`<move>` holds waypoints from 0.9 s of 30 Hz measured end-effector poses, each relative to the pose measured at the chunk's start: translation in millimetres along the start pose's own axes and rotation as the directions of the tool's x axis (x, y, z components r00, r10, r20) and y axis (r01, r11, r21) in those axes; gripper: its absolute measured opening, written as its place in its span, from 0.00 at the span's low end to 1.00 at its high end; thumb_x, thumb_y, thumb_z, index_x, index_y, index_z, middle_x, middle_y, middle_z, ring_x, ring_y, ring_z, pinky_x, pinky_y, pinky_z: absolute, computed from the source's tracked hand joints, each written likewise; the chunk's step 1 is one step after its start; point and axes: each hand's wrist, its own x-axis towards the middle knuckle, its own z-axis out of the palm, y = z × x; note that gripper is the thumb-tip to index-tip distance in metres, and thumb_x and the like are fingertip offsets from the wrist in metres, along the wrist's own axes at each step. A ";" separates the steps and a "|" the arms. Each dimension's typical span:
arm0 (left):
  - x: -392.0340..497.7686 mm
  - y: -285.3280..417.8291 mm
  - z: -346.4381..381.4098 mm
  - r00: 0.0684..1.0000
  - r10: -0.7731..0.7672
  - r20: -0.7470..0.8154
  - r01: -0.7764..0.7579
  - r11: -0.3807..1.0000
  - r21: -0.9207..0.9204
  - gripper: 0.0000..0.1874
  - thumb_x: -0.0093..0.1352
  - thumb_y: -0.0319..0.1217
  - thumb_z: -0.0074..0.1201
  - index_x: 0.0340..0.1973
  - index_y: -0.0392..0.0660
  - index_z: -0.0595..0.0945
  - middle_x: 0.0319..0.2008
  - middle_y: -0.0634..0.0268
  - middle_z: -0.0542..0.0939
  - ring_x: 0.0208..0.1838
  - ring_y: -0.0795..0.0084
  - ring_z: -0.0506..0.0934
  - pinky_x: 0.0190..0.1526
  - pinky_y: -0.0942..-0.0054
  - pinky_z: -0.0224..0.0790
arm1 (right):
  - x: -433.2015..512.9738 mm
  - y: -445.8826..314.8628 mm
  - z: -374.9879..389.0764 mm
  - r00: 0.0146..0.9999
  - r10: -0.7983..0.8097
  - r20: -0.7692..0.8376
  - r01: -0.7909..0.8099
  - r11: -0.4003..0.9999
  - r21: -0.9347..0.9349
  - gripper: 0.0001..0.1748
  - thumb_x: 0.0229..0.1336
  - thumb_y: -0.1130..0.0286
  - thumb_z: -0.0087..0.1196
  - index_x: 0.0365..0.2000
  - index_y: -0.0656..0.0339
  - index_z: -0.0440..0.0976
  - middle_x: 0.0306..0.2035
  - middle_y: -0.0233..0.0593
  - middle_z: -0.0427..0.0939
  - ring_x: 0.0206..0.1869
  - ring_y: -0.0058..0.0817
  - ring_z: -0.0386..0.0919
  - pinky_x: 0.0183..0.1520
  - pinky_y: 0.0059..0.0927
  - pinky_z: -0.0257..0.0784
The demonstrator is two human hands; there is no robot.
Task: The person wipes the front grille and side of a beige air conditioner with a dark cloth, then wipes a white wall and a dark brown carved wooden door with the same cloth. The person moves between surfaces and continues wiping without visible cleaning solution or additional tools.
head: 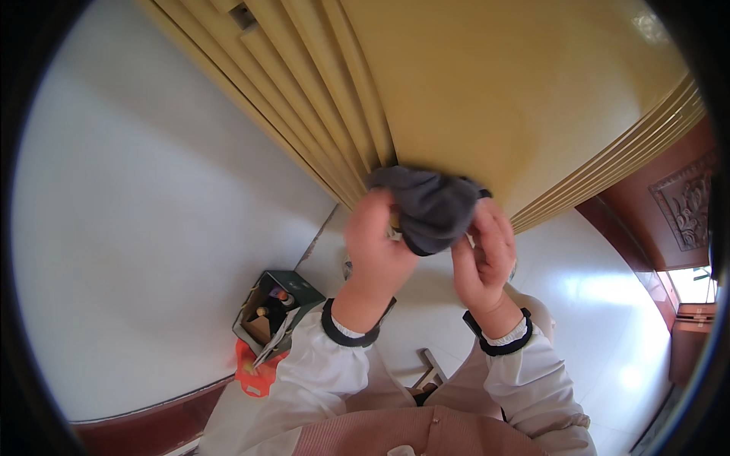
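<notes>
A crumpled dark grey cloth (pixel 433 205) with a black edge is held up between my two hands, in front of the lower part of a yellow panel (pixel 456 102) with a ridged frame. My left hand (pixel 373 239) is somewhat blurred and grips the cloth's left side; a small yellowish bit shows beside the fingers, too unclear to name. My right hand (pixel 487 251) pinches the cloth's right edge with curled fingers. Both wrists wear black bands over white sleeves.
On the floor at the lower left stands an open dark green box (pixel 296 285) with bottles, beside a red plastic bag (pixel 251 370). A white wall (pixel 159 228) fills the left. Carved dark red wooden furniture (pixel 644 228) is at the right. Shiny tiles (pixel 587 296) cover the floor.
</notes>
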 end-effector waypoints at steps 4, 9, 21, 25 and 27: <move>0.1 16.9 10.3 0.990 0.105 0.093 -0.107 0.994 0.010 0.14 0.58 0.20 0.64 0.40 0.38 0.79 0.35 0.54 0.80 0.35 0.53 0.80 0.37 0.64 0.75 | 10.5 2.2 -11.5 0.981 -0.190 -0.046 0.182 0.973 -0.140 0.30 0.47 0.90 0.53 0.55 0.75 0.72 0.50 0.54 0.75 0.42 0.34 0.76 0.45 0.27 0.73; 0.0 12.9 27.2 0.981 0.172 0.093 -0.177 0.983 0.049 0.15 0.56 0.16 0.60 0.40 0.38 0.80 0.34 0.54 0.81 0.36 0.51 0.80 0.37 0.62 0.75 | 0.2 9.6 -25.2 0.997 -0.057 -0.051 0.046 0.978 -0.202 0.27 0.52 0.87 0.55 0.55 0.73 0.72 0.52 0.48 0.73 0.44 0.31 0.74 0.48 0.26 0.72; -22.6 26.5 80.9 0.933 0.085 0.349 -0.058 0.995 -0.087 0.18 0.59 0.19 0.60 0.46 0.38 0.80 0.37 0.52 0.81 0.39 0.48 0.80 0.39 0.57 0.75 | -6.4 25.3 -43.7 0.880 0.358 -0.312 -0.301 0.929 0.218 0.18 0.68 0.78 0.48 0.57 0.64 0.63 0.52 0.35 0.70 0.53 0.21 0.69 0.59 0.25 0.66; -26.6 19.4 71.7 0.964 0.099 0.247 -0.092 0.995 -0.040 0.19 0.59 0.20 0.60 0.47 0.37 0.79 0.39 0.49 0.81 0.42 0.43 0.79 0.42 0.54 0.75 | -0.2 19.7 -33.1 0.932 0.221 -0.287 -0.205 0.975 0.085 0.20 0.63 0.80 0.50 0.56 0.67 0.66 0.51 0.40 0.72 0.51 0.26 0.72 0.56 0.28 0.69; -27.1 14.8 60.7 0.978 0.117 0.172 -0.122 0.992 0.017 0.19 0.59 0.21 0.60 0.47 0.37 0.79 0.39 0.48 0.81 0.42 0.40 0.78 0.44 0.53 0.74 | 3.6 14.6 -26.7 0.972 0.078 -0.220 -0.101 0.990 -0.096 0.22 0.58 0.82 0.52 0.54 0.69 0.68 0.49 0.45 0.73 0.50 0.31 0.74 0.54 0.30 0.71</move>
